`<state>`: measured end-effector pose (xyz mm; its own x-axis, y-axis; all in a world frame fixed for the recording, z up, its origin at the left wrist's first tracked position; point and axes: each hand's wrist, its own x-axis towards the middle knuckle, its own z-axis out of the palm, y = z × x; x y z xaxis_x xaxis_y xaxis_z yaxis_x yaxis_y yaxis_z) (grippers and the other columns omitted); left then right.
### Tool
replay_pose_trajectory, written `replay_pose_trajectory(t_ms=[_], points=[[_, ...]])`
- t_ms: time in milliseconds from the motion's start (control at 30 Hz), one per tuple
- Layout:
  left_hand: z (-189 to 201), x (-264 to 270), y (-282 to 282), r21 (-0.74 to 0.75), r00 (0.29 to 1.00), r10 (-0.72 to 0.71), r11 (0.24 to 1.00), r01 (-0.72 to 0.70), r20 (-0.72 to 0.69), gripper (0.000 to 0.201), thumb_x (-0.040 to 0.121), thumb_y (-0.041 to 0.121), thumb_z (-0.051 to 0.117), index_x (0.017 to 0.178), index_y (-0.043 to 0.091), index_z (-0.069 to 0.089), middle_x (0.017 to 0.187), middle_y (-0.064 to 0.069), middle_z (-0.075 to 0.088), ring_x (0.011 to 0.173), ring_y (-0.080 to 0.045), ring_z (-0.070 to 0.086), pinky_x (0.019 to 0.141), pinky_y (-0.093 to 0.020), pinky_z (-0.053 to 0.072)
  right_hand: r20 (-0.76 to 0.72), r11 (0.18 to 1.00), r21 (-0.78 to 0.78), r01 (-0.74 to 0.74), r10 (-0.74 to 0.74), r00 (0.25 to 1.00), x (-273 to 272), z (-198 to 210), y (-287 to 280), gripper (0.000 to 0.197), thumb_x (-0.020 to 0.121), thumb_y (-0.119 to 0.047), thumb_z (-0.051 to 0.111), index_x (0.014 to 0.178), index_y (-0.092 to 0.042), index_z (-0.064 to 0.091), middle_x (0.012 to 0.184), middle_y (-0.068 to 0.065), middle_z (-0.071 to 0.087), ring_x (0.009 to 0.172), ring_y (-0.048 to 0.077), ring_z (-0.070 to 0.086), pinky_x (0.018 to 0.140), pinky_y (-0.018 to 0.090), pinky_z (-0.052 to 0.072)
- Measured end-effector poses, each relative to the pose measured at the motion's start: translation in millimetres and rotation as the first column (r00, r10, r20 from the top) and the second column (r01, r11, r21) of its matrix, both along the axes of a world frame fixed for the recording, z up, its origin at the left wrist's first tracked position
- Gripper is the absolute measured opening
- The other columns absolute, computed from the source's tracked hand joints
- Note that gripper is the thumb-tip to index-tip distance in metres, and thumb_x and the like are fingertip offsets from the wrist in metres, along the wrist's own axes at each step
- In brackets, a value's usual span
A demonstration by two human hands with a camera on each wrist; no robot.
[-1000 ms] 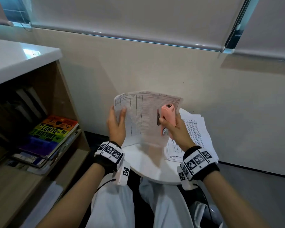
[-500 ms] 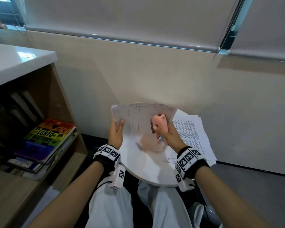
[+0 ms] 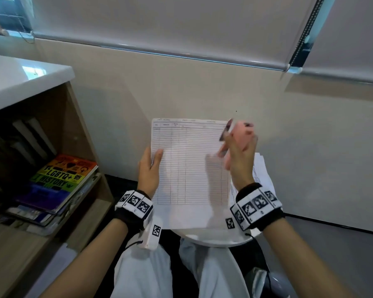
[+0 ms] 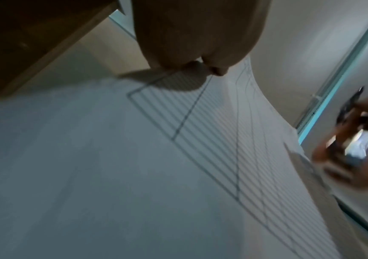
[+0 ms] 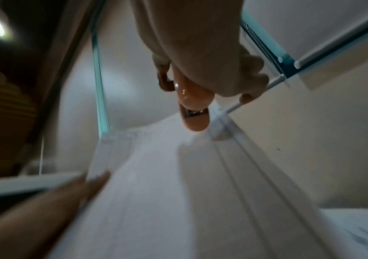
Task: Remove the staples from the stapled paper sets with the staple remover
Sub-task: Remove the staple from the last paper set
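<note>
Remover (image 3: 237, 134) motion-blurred at paper's (image 3: 190, 164) one-o'clock corner — staple not discernible. Round table (image 3: 213, 238) mostly hidden under paper. Printed stack's (image 3: 262, 175) text unreadable.

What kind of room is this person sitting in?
Probably an office or reading corner: a wooden bookshelf holding a rainbow-covered history book, grey roller blinds on the window, and a small round white table stacked with printed paper forms.

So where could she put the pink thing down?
On the white shelf top at left, which looks bare. The round table is crowded: the held sheet hides most of it and a paper pile fills its right side.
</note>
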<state>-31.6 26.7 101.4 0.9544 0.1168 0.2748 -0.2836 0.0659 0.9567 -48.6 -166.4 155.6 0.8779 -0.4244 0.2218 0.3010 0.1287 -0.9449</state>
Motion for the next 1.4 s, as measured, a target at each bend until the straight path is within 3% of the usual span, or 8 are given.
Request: replay_pose_trajectory(t_ms=[167, 333, 567, 767, 933, 1167, 1300, 1400], points=[[1.3, -14.7, -6.8, -0.008, 0.997, -0.073, 0.997, 0.073, 0.0, 0.027, 0.1, 0.027, 0.043, 0.122, 0.018, 0.056, 0.118, -0.002, 0.066, 0.108, -0.019, 0.064, 0.094, -0.048, 0.052, 0.135, 0.981, 0.191, -0.022, -0.004, 0.991, 9.5, 81.8, 34.1, 0.019, 0.071, -0.016, 0.063, 0.088, -0.008, 0.058, 0.069, -0.005, 0.056, 0.051, 0.004, 0.054, 0.051, 0.025, 0.048], [3.4, -22.3, -11.5, 0.061, 0.995, -0.064, 0.996, 0.059, 0.08, 0.023, 0.097, 0.036, 0.047, 0.115, 0.027, 0.059, 0.113, -0.001, 0.067, 0.107, -0.022, 0.064, 0.093, -0.052, 0.051, 0.085, 0.974, 0.222, -0.05, 0.032, 0.996, 28.1, 110.6, 83.0, 0.012, 0.088, -0.022, 0.059, 0.089, -0.01, 0.059, 0.078, 0.009, 0.056, 0.048, 0.008, 0.052, 0.044, 0.026, 0.046], [17.0, -28.0, -6.7, 0.081, 0.993, -0.013, 0.997, 0.003, 0.118, 0.015, 0.1, 0.026, 0.043, 0.101, 0.029, 0.058, 0.098, -0.002, 0.068, 0.091, -0.017, 0.065, 0.084, -0.043, 0.054, 0.096, 0.964, -0.223, 0.144, -0.125, 0.988, 40.0, 82.2, 109.8, 0.024, 0.086, -0.032, 0.064, 0.065, -0.025, 0.055, 0.059, -0.01, 0.057, 0.054, 0.008, 0.054, 0.055, 0.024, 0.046], [11.0, -21.2, -4.8, 0.143, 0.989, -0.018, 0.99, -0.004, 0.149, 0.022, 0.099, 0.035, 0.045, 0.098, 0.015, 0.055, 0.09, -0.012, 0.065, 0.085, -0.033, 0.062, 0.077, -0.052, 0.051, 0.165, 0.949, -0.26, 0.176, -0.136, 0.977, 41.5, 76.3, 119.7, 0.02, 0.074, -0.036, 0.06, 0.063, -0.02, 0.057, 0.055, -0.01, 0.055, 0.051, 0.008, 0.052, 0.05, 0.022, 0.042], [9.3, -25.2, -4.7, 0.112, 0.985, -0.128, 0.987, 0.115, 0.117, 0.021, 0.087, 0.043, 0.056, 0.105, 0.053, 0.053, 0.105, 0.022, 0.066, 0.1, 0.003, 0.062, 0.083, -0.016, 0.049, 0.206, 0.953, -0.264, 0.148, -0.094, 0.974, 44.1, 76.0, 119.4, 0.018, 0.071, -0.031, 0.06, 0.058, -0.022, 0.05, 0.051, -0.011, 0.048, 0.047, 0.007, 0.045, 0.049, 0.022, 0.038], [-1.8, -23.1, -2.2, 0.009, 0.989, -0.125, 0.992, 0.125, 0.073, 0.031, 0.09, 0.008, 0.061, 0.116, 0.024, 0.054, 0.11, 0.008, 0.065, 0.102, -0.003, 0.064, 0.081, -0.018, 0.053, 0.121, 0.966, -0.208, 0.155, -0.132, 0.984, 39.8, 83.8, 92.0, 0.017, 0.069, -0.044, 0.065, 0.08, -0.038, 0.054, 0.074, -0.007, 0.056, 0.103, 0.032, 0.052, 0.09, 0.058, 0.048], [-6.4, -15.1, 3.2, -0.03, 0.991, -0.126, 0.991, 0.127, 0.035, 0.038, 0.091, 0.005, 0.059, 0.126, 0.012, 0.047, 0.115, 0.011, 0.062, 0.104, 0.003, 0.063, 0.082, -0.014, 0.052, 0.031, 0.988, -0.033, 0.151, -0.15, 0.988, 19.2, 74.6, 32.7, 0.055, 0.072, -0.041, 0.064, 0.122, -0.032, 0.042, 0.112, 0.005, 0.055, 0.111, 0.027, 0.053, 0.075, 0.037, 0.057], [-11.8, -6.0, 1.7, -0.039, 0.992, -0.123, 0.992, 0.123, 0.006, 0.044, 0.09, 0.008, 0.06, 0.131, 0.012, 0.044, 0.122, 0.008, 0.06, 0.109, 0.003, 0.06, 0.083, -0.012, 0.051, -0.202, 0.959, -0.278, -0.045, -0.013, 0.979, -3.9, 38.4, -20.6, 0.059, 0.081, -0.053, 0.059, 0.124, -0.014, 0.049, 0.114, 0.013, 0.061, 0.099, 0.027, 0.063, 0.082, 0.04, 0.054]])
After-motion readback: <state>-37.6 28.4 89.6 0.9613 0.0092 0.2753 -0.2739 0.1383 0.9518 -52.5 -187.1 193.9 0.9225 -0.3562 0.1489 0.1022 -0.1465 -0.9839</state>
